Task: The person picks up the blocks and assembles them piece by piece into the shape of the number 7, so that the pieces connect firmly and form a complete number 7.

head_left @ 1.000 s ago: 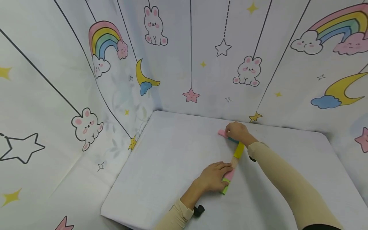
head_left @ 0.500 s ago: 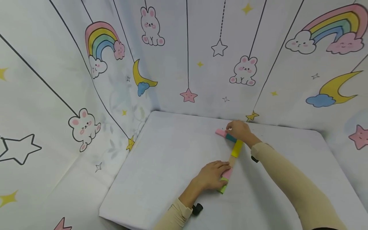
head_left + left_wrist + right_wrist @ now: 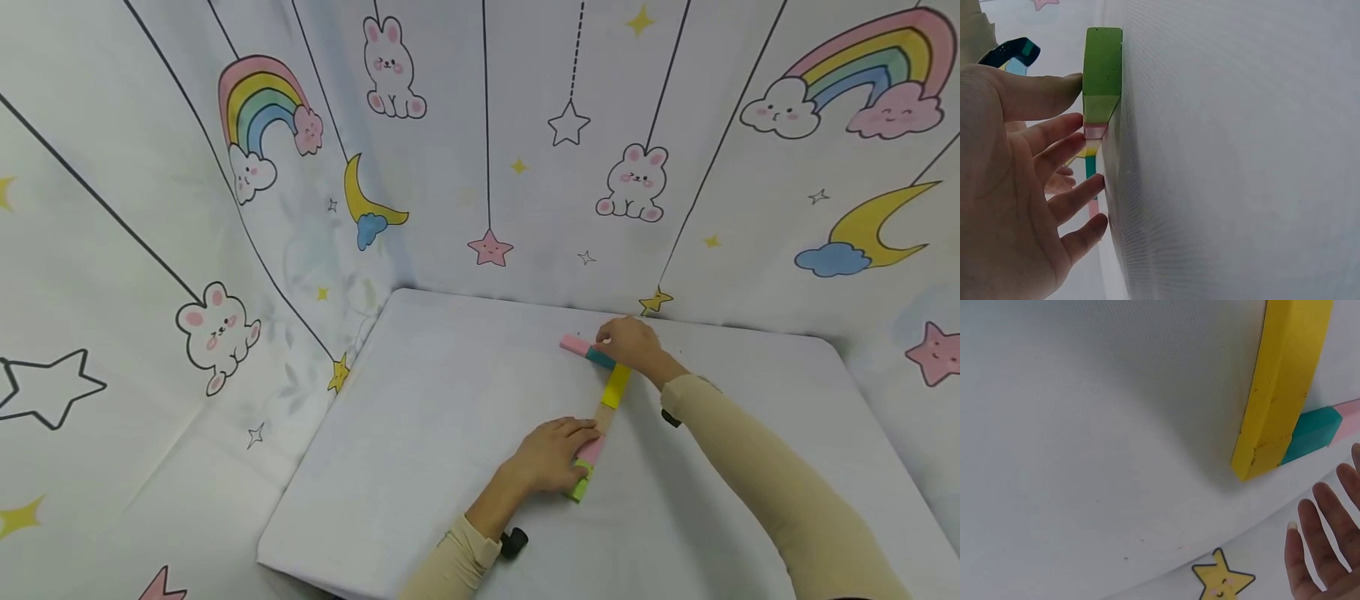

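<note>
A line of wooden blocks lies on the white table: a green block (image 3: 579, 485) nearest, then a pink block (image 3: 590, 451), a bare-wood block (image 3: 603, 418) and a yellow block (image 3: 617, 387). From the yellow block's far end, a teal block (image 3: 600, 358) and another pink block (image 3: 575, 344) run off to the left. My left hand (image 3: 551, 457) rests along the near blocks, its thumb at the green one and its fingertips by the near pink one. By the teal block is my right hand (image 3: 632, 342); in the right wrist view its fingers (image 3: 1325, 534) are extended, apart from the blocks.
The cloth-covered table (image 3: 420, 400) meets a fabric backdrop (image 3: 450, 150) printed with bunnies, stars and rainbows along its back and left. Both forearms wear beige sleeves, with a dark wrist device (image 3: 513, 543) at the left wrist.
My right hand has drawn slightly right from the far pink block, uncovering more of the teal block. The left hand stays at the near blocks. The head view has shifted a little.
</note>
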### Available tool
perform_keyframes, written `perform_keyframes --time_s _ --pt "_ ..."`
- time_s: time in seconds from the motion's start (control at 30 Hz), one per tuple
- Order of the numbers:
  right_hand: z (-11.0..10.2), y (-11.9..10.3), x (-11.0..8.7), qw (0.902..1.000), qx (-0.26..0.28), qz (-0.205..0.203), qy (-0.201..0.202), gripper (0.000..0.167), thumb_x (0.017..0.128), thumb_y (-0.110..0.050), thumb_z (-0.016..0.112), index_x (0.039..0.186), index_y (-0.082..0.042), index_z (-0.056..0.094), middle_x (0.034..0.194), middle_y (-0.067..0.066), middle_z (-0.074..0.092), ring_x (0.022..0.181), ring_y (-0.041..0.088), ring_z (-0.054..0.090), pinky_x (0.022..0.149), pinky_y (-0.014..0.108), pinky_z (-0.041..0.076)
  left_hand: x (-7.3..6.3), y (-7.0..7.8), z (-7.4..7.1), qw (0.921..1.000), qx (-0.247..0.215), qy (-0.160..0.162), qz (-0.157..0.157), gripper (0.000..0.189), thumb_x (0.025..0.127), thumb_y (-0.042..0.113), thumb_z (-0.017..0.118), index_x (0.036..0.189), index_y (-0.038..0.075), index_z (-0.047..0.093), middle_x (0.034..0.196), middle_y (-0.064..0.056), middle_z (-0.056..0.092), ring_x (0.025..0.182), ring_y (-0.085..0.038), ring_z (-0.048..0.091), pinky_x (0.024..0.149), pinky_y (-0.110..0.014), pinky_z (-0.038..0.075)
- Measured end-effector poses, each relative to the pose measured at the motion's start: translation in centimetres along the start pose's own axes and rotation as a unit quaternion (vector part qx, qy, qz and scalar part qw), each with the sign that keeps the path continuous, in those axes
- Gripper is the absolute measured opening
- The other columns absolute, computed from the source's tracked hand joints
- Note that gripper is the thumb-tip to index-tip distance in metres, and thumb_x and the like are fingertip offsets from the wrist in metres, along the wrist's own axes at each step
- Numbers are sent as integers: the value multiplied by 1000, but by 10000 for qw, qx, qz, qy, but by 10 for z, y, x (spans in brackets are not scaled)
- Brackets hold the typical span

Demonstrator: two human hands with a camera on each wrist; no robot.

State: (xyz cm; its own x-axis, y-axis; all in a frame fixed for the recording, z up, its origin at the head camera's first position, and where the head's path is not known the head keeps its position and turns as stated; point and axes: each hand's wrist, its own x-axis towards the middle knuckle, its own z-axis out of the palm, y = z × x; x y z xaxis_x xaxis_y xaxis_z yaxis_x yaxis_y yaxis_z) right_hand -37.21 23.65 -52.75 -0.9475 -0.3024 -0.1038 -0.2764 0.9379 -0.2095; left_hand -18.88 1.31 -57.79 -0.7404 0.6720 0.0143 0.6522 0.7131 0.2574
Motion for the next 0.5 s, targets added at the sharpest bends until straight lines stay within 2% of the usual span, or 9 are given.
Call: perform_keyframes --time_s 0.5 --pt "2 2 -1 9997 4 112 -195 28 98 -33 74 114 -10 79 119 13 75 89 24 65 82 45 58 -1 -1 0 10000 -80 -8 -7 59 98 37 65 154 27 52 163 13 42 149 -13 40 122 -28 31"
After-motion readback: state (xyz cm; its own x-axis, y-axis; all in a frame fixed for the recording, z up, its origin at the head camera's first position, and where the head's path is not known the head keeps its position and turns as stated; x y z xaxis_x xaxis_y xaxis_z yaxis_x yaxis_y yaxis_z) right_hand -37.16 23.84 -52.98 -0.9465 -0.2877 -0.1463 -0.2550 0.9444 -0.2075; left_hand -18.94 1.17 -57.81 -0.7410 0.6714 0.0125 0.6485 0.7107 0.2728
